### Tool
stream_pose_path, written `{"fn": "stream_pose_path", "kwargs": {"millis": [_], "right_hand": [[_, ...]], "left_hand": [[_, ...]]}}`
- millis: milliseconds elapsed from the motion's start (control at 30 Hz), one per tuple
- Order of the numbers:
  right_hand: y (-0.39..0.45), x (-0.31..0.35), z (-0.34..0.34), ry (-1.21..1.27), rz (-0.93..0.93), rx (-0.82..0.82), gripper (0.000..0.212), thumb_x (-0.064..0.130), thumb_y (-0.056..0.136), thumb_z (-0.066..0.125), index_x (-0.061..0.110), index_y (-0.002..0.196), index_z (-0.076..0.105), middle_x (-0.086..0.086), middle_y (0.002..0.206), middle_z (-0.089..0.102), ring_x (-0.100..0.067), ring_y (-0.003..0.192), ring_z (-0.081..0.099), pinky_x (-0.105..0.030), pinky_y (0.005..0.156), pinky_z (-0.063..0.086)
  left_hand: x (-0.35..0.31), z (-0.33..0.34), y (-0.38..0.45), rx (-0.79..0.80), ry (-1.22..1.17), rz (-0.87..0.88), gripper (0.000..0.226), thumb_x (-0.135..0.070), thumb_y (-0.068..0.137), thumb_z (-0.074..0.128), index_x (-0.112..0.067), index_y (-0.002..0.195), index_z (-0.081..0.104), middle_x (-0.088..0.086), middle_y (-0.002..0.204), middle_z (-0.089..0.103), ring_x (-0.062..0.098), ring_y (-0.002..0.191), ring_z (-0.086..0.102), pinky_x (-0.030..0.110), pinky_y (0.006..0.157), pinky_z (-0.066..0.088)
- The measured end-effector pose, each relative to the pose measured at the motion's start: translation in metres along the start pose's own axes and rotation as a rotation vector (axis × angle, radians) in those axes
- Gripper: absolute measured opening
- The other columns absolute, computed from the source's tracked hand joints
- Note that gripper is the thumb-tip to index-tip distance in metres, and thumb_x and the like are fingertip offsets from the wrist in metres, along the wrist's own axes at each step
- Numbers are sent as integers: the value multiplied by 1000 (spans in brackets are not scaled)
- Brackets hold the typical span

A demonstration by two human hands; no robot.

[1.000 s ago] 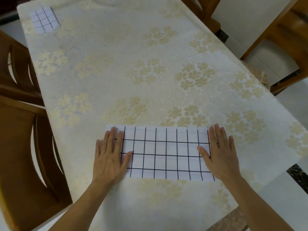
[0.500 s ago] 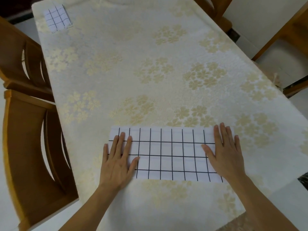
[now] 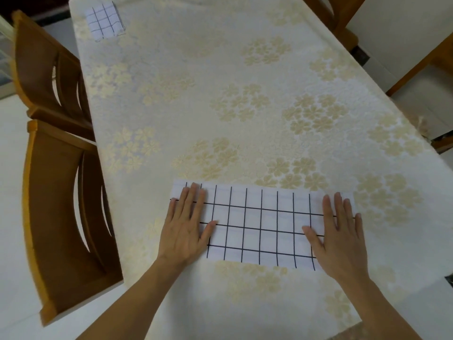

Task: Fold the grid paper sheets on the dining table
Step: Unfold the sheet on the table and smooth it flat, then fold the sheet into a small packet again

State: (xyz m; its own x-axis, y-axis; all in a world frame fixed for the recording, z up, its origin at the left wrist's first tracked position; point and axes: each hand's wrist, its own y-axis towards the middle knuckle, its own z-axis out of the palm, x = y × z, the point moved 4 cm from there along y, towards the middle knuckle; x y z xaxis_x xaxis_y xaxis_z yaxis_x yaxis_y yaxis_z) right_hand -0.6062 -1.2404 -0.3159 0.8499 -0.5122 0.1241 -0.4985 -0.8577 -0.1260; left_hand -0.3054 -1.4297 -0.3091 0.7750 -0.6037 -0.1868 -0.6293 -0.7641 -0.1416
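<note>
A white grid paper sheet (image 3: 259, 227), folded into a long strip, lies flat near the front edge of the dining table (image 3: 220, 106). My left hand (image 3: 186, 229) presses flat on the strip's left end, fingers straight and spread. My right hand (image 3: 339, 234) presses flat on its right end in the same way. A small folded grid paper (image 3: 104, 20) rests at the table's far left corner.
A cream floral tablecloth covers the table. Two wooden chairs (image 3: 63, 212) stand along the left side, the nearer one close to my left arm. More wooden chairs (image 3: 421, 67) stand at the right and far side.
Both hands stay flat on the strip's ends. The left hand has slid slightly further onto the paper. The view has shifted, so everything sits further right in frame.
</note>
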Motion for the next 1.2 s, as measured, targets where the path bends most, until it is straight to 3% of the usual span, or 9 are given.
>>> {"fn": "stream_pose_path", "kwargs": {"millis": [400,533,667,733,800,867,933,1067,1200], "right_hand": [[-12,-3,5,-50,-10,70,83,68,96,12,15,159,3,-10,167,-3,-28,154,-2,-54,122,17],[-7,8,-13,-73,-85,70,81,69,97,12,17,159,2,-11,166,0,-30,153,1,-53,122,16],[12,47,-38,-73,-293,34,68,54,101,25,14,155,27,-14,161,24,-32,150,23,-54,119,26],[25,72,-42,-76,-431,-12,61,45,101,31,10,150,40,-16,155,38,-32,143,37,-54,116,31],[39,103,-42,-54,-608,-84,51,35,100,40,9,141,52,-17,147,49,-33,135,48,-54,115,32],[52,138,-42,-34,-787,-164,37,21,92,61,8,126,64,-18,135,59,-32,125,57,-55,114,35],[67,174,-41,-31,-923,-203,36,12,79,79,8,113,70,-17,126,65,-32,117,62,-55,110,38],[83,245,-41,-53,-1177,-182,42,10,69,85,13,108,70,-14,122,66,-30,116,56,-53,105,45],[91,297,-26,-107,-1349,-95,41,18,71,85,23,109,69,-7,122,65,-26,117,53,-44,102,48]], "left_hand": [[5,0,-6,50,-18,-21,73,-60,100,14,-19,157,-6,3,165,-12,19,152,-12,46,122,4],[9,-20,-14,3,-116,-93,71,-61,98,17,-25,158,2,-2,166,-3,17,152,-5,48,123,3],[22,-44,-39,-70,-113,-310,64,-49,97,38,-17,152,32,6,160,28,24,148,25,50,120,17],[29,-52,-53,-139,-123,-410,53,-34,91,61,-12,137,52,12,146,48,30,134,46,51,112,34],[35,-53,-63,-180,-94,-470,44,-25,83,71,-9,123,61,15,132,59,34,120,56,50,101,44],[41,-50,-70,-180,-70,-502,39,-24,80,70,-9,115,64,14,126,62,33,115,58,50,98,45],[43,-47,-73,-170,-48,-516,37,-27,80,68,-11,113,63,12,126,61,31,116,57,51,101,44],[42,-44,-73,-164,-2,-543,38,-29,80,65,-12,114,63,7,125,62,27,117,57,52,106,41],[43,-37,-71,-121,-11,-576,34,-34,84,61,-15,111,62,4,121,61,25,112,57,46,104,43]]}}
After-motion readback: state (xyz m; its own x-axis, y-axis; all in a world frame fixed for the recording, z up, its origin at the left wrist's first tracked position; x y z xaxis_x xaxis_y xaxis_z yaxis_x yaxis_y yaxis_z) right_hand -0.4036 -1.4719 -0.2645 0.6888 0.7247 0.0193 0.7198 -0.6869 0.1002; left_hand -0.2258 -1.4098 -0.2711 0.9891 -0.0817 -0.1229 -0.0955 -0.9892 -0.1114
